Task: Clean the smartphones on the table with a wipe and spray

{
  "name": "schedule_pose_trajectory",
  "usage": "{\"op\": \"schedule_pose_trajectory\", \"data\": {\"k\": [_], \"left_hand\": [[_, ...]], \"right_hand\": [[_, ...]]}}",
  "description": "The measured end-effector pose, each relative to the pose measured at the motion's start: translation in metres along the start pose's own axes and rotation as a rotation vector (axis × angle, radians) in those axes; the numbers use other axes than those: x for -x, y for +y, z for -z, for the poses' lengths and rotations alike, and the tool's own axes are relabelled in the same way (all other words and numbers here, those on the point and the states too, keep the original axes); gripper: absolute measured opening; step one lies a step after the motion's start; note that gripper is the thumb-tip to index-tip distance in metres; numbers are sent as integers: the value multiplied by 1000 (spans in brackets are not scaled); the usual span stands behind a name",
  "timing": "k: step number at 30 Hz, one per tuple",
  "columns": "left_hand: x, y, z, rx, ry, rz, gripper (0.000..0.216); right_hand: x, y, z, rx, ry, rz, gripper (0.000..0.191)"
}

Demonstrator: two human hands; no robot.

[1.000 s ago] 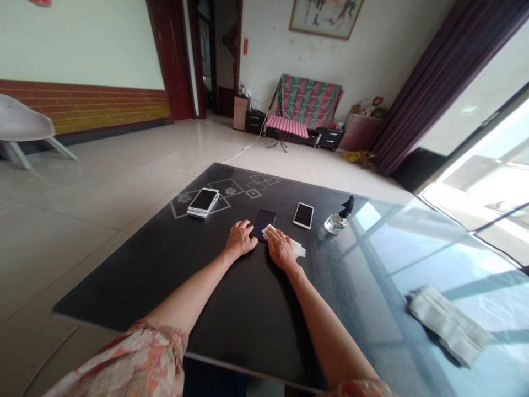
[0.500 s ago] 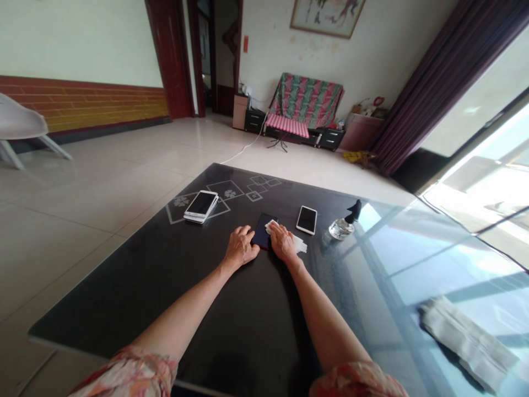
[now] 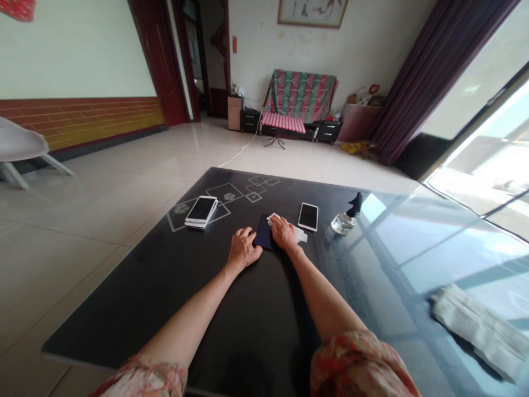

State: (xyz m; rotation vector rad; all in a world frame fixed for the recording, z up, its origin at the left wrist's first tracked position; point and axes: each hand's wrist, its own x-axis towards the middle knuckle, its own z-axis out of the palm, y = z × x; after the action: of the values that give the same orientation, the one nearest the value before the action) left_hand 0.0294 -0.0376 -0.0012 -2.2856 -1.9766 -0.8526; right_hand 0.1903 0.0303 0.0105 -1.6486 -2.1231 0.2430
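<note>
A dark blue phone point(image 3: 263, 232) lies on the black glossy table in front of me. At its left edge, my left hand point(image 3: 243, 248) steadies it with thumb and curled fingers. My right hand point(image 3: 284, 234) presses a white tissue point(image 3: 301, 236) against the phone's right side; part of the tissue sticks out beyond the palm. Just past that hand lies a white-framed phone point(image 3: 308, 216) with a dark screen. A small stack of white phones point(image 3: 201, 212) rests farther left on the table.
A clear spray bottle point(image 3: 344, 223) with a black nozzle stands to the right. The folded grey cloth point(image 3: 479, 328) lies near the table's right side. Beyond the black table point(image 3: 165, 286) are a small striped folding table point(image 3: 283, 122) and a white chair point(image 3: 20, 140).
My right hand has slid slightly away from me along the phone's right side with the tissue. The left hand keeps its place at the phone's edge. The head view has turned a little.
</note>
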Motion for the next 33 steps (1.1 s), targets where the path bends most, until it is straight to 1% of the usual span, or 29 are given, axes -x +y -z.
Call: {"op": "schedule_pose_trajectory", "data": {"k": [7,10,15,18,20,22,28,33], "left_hand": [[2,-3,-6,69,72,22,34],[2,-6,-7,115,103,26,28],[0,-13,-7,173,71,39,23],[-1,-16,-8,190,59,11,23],[0,-17,-10,192,77,-1,23],[1,-18,-12,189,104,-10,22],[3,-17,-13,175,139,-44,19],[4,-16,-13,173,149,-38,18]], "right_hand": [[41,-13,6,26,-22,81,39],[57,-18,7,23,-38,106,40],[80,-27,10,25,-61,178,41],[87,-29,12,5,-84,239,41],[84,-27,13,-13,-98,253,42],[75,-23,11,-27,-108,241,41],[28,-9,-1,-50,-61,188,40],[-9,-11,-10,-26,-37,141,39]]}}
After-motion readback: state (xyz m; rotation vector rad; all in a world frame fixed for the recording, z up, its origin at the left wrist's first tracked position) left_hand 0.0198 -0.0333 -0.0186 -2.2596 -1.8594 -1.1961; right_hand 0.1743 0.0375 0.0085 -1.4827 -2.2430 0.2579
